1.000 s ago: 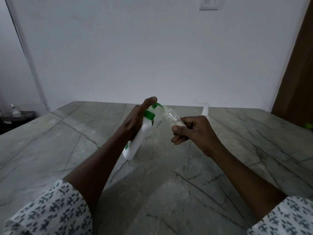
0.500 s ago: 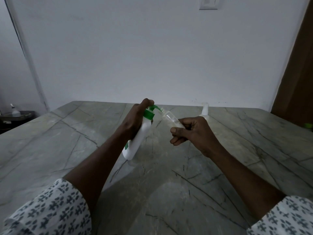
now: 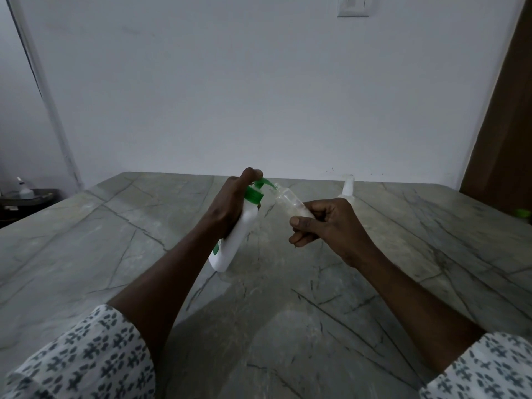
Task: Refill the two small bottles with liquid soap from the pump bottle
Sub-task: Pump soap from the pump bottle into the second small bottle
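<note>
In the head view, the left hand [image 3: 227,208] wraps the neck and upper body of the white pump bottle [image 3: 239,234], its fingers curled round the far side and the thumb laid on top of the green pump head [image 3: 257,184], apparently so one hand can both steady the bottle and press the pump. The bottle leans toward the right, its lower corner resting on the desk [image 3: 86,240], which brings the green spout down to the mouth of the small clear bottle [image 3: 289,204]. The right hand [image 3: 328,226] holds that small bottle tilted, mouth up and toward the spout; its fingers are pressed together and folded round the lower half, thumb along the near side, so the open neck sits just under the spout tip and nothing should drip onto the desk. A pale layer seems to lie in the part nearest the fingers, suggesting the fill is under way, though how full it is cannot be told. Beyond the right knuckles stands the second small bottle [image 3: 347,187], upright and apart from both hands, seemingly waiting its turn. A green patch shows on the pump bottle just below the left wrist, but no brand name or writing is legible anywhere.
</note>
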Demonstrator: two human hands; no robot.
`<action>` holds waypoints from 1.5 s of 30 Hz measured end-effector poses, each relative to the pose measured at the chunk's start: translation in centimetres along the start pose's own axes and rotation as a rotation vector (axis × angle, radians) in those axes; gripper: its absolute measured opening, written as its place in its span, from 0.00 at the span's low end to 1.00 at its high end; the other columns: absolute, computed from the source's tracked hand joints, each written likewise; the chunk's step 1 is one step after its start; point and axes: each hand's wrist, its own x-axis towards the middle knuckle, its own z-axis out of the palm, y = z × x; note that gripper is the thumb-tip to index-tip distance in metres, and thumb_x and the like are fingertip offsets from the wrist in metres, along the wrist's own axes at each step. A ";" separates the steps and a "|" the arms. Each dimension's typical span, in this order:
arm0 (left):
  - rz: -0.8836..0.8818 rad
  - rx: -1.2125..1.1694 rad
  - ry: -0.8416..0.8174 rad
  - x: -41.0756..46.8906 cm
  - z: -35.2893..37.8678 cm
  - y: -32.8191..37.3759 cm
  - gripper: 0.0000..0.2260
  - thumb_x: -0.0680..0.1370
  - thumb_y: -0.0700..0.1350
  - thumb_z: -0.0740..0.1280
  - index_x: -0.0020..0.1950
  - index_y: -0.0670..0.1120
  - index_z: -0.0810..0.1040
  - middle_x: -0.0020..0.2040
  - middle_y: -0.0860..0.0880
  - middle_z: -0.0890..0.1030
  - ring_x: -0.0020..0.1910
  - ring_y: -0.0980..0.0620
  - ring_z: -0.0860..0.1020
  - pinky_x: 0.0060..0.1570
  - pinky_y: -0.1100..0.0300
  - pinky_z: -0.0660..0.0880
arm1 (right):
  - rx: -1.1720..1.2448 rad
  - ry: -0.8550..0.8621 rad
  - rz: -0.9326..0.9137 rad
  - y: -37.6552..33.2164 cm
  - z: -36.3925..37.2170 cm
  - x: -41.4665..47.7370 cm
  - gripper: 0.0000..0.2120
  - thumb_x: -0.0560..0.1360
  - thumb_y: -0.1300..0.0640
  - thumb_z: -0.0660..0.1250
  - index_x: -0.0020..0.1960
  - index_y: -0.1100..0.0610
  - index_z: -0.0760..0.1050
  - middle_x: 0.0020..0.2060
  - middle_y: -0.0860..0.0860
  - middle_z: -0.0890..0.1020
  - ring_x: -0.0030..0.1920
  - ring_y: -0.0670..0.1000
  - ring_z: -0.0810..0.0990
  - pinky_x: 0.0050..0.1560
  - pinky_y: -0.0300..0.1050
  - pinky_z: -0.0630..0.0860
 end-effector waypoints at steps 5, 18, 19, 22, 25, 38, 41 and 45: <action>0.057 0.059 0.034 0.3 -0.1 -0.4 0.18 0.80 0.55 0.60 0.37 0.46 0.79 0.28 0.49 0.79 0.28 0.52 0.75 0.34 0.57 0.70 | -0.006 0.007 0.000 0.1 -0.1 0.0 0.13 0.72 0.65 0.72 0.55 0.68 0.80 0.35 0.61 0.85 0.35 0.62 0.85 0.41 0.57 0.83; 0.049 0.031 0.017 0.2 0.1 -0.3 0.18 0.80 0.56 0.61 0.39 0.46 0.80 0.29 0.47 0.79 0.29 0.50 0.75 0.34 0.58 0.71 | -0.003 0.038 -0.008 -0.1 -0.2 0.0 0.13 0.72 0.65 0.72 0.55 0.68 0.80 0.35 0.62 0.85 0.35 0.63 0.85 0.40 0.58 0.83; 0.046 0.041 0.024 0.3 0.1 -0.4 0.17 0.79 0.56 0.61 0.39 0.46 0.79 0.29 0.47 0.78 0.29 0.50 0.75 0.35 0.57 0.70 | -0.010 0.032 -0.004 -0.1 -0.2 -0.1 0.13 0.72 0.65 0.72 0.55 0.68 0.79 0.35 0.62 0.85 0.35 0.62 0.85 0.40 0.59 0.83; 0.057 0.064 0.041 0.5 0.0 -0.7 0.17 0.74 0.58 0.61 0.37 0.46 0.79 0.31 0.46 0.78 0.31 0.49 0.75 0.37 0.56 0.69 | -0.020 0.027 0.006 0.0 -0.2 -0.1 0.13 0.72 0.65 0.72 0.56 0.68 0.80 0.35 0.62 0.85 0.35 0.62 0.85 0.41 0.59 0.83; 0.082 0.077 0.039 0.6 -0.1 -0.8 0.19 0.74 0.60 0.61 0.36 0.48 0.81 0.31 0.47 0.79 0.30 0.50 0.75 0.38 0.55 0.70 | -0.020 0.031 0.005 0.0 -0.3 -0.1 0.13 0.72 0.65 0.72 0.55 0.69 0.80 0.35 0.62 0.85 0.35 0.62 0.85 0.41 0.58 0.83; 0.078 0.045 0.011 0.7 0.0 -0.9 0.19 0.74 0.61 0.61 0.34 0.52 0.83 0.31 0.46 0.80 0.31 0.49 0.76 0.37 0.55 0.71 | 0.001 0.045 -0.002 -0.1 -0.2 0.0 0.14 0.72 0.65 0.72 0.55 0.69 0.80 0.35 0.62 0.85 0.34 0.62 0.85 0.38 0.52 0.84; 0.080 0.040 0.043 0.9 -0.2 -1.2 0.17 0.74 0.58 0.61 0.34 0.49 0.81 0.31 0.46 0.80 0.32 0.48 0.76 0.40 0.53 0.70 | -0.012 0.031 0.004 0.0 -0.1 -0.1 0.14 0.72 0.65 0.73 0.56 0.69 0.79 0.35 0.62 0.85 0.35 0.62 0.85 0.39 0.55 0.84; 0.094 0.057 0.050 1.1 -0.2 -1.4 0.19 0.73 0.60 0.62 0.33 0.48 0.81 0.31 0.45 0.80 0.32 0.47 0.76 0.40 0.51 0.70 | -0.012 0.031 0.006 0.0 -0.1 -0.1 0.14 0.72 0.65 0.72 0.56 0.68 0.80 0.35 0.62 0.85 0.35 0.62 0.85 0.39 0.55 0.84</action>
